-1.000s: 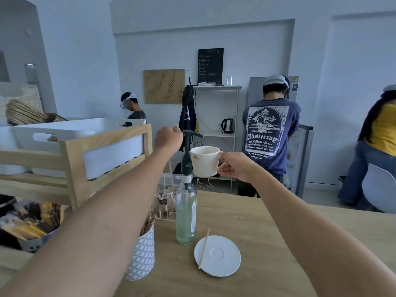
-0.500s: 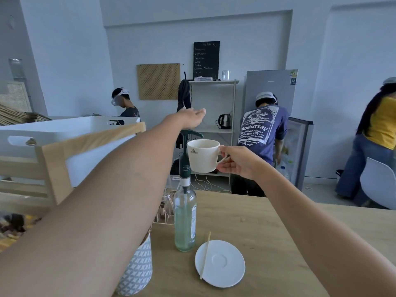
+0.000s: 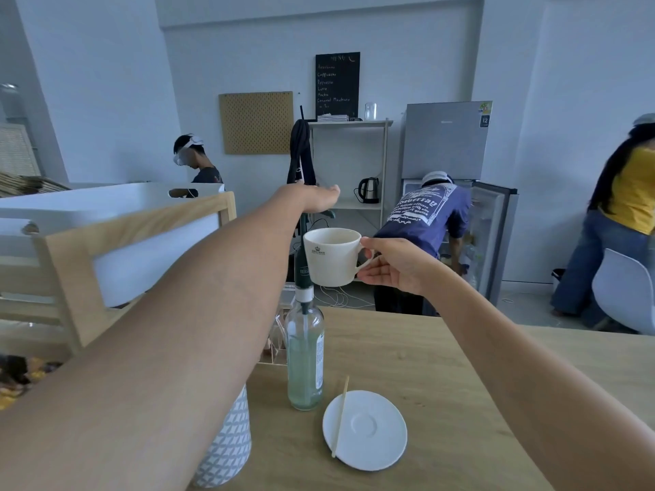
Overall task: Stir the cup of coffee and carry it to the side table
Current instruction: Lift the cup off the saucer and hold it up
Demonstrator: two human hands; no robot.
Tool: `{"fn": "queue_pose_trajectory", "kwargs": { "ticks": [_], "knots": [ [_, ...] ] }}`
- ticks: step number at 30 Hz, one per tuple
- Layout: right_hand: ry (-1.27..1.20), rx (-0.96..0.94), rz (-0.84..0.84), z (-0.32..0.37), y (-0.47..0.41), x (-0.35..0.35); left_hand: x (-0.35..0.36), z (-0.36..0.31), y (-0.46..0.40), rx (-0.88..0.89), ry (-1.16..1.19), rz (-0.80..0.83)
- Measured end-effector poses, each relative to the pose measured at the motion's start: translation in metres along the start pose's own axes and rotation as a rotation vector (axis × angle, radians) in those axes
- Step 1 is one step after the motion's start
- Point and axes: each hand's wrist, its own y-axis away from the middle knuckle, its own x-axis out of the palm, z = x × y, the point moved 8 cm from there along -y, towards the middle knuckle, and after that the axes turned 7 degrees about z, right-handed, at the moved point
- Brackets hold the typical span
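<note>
My right hand grips the handle of a white coffee cup, held in the air above the wooden table. The cup hangs next to the green pump neck of a glass syrup bottle. My left hand lies flat, palm down, on top of the pump head, fingers stretched out. What the cup contains is hidden from this angle. A white saucer lies on the table with a wooden stirrer across its left edge.
A patterned white holder stands under my left forearm. A wooden rack with white bins fills the left. Behind the table one person bends into an open fridge; another stands by a white chair at right.
My left hand went from a fist to a flat palm and slid right over the pump top. The cup stayed beside the pump in my right hand.
</note>
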Motion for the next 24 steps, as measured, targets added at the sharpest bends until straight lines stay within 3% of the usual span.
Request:
{"fn": "queue_pose_trajectory", "kwargs": {
  "ticks": [24],
  "knots": [
    [-0.086, 0.020, 0.005, -0.015, -0.011, -0.002, 0.017, -0.005, -0.039, 0.085, 0.043, 0.071]
  ]
}}
